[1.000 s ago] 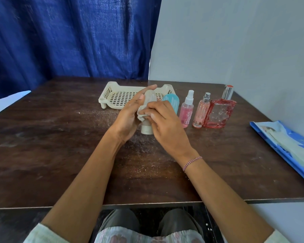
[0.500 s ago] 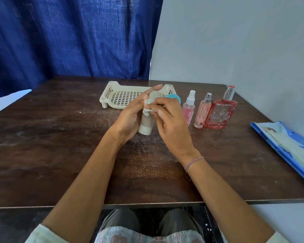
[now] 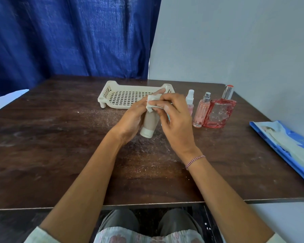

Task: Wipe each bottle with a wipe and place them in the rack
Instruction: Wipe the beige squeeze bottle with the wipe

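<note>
Beige tube (image 3: pixel 149 124) label unreadable; slim pink bottle (image 3: pixel 201 112) print illegible.

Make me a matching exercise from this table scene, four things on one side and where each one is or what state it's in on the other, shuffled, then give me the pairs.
Things:
1. beige tube
2. white wipe
3. rack
4. square red perfume bottle

Places or states:
A. holds no bottles, at the far middle of the table
B. pinched in the right hand, pressed on the tube's upper end
C. held tilted in the left hand, white cap lowest
D. standing upright at the right end of the bottle row

Pairs: 1-C, 2-B, 3-A, 4-D
</note>
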The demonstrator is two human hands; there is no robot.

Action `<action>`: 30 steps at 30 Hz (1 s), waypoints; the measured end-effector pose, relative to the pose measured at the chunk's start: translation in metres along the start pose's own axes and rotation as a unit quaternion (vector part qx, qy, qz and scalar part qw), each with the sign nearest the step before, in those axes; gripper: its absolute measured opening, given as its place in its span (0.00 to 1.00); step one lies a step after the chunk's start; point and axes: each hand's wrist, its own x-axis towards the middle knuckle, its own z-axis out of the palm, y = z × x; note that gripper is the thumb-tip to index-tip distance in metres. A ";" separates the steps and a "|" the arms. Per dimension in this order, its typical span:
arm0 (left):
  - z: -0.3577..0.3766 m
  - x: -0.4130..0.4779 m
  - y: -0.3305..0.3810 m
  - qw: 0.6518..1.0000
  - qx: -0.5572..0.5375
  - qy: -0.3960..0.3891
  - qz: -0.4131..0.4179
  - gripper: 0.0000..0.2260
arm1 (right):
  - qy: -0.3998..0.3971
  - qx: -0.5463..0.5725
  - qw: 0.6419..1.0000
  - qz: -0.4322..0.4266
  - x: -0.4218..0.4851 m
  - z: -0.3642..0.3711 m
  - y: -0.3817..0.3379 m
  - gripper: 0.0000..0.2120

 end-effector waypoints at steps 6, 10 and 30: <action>0.002 0.000 -0.002 0.999 0.031 0.038 -0.022 0.14 | 0.031 -0.024 0.997 0.062 0.002 -0.004 0.007 0.08; 0.001 -0.001 0.000 0.999 0.039 0.027 -0.012 0.12 | -0.006 -0.025 0.999 0.031 0.000 -0.001 0.003 0.09; -0.003 0.000 0.002 0.999 0.038 0.034 -0.014 0.16 | 0.017 -0.030 0.996 0.081 0.000 -0.005 0.011 0.09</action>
